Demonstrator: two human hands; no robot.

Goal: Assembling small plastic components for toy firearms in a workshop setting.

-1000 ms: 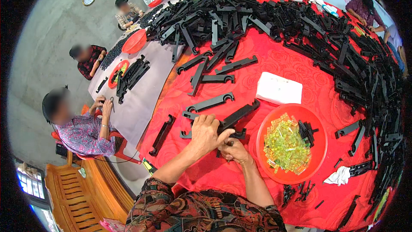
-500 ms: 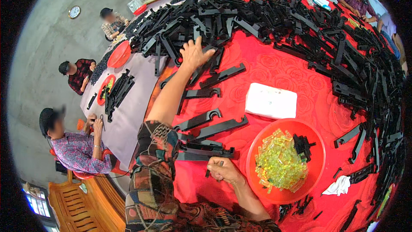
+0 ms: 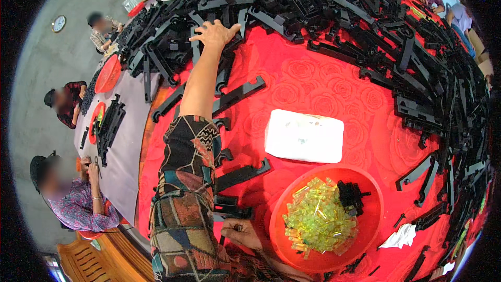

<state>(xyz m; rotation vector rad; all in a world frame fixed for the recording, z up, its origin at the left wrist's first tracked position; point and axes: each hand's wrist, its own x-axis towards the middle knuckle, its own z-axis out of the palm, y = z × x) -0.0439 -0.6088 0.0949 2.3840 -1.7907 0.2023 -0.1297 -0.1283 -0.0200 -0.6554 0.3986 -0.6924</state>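
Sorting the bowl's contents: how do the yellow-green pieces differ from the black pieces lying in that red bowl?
The yellow-green pieces are translucent, many, and fill the middle of the red bowl. The black pieces are opaque, far fewer, and cluster at its upper right side. Both are small parts heaped loose in the same bowl.

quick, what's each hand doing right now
Left hand: open, fingers spread, resting on the pile of black plastic parts.
Right hand: closed on a black part near the red bowl.
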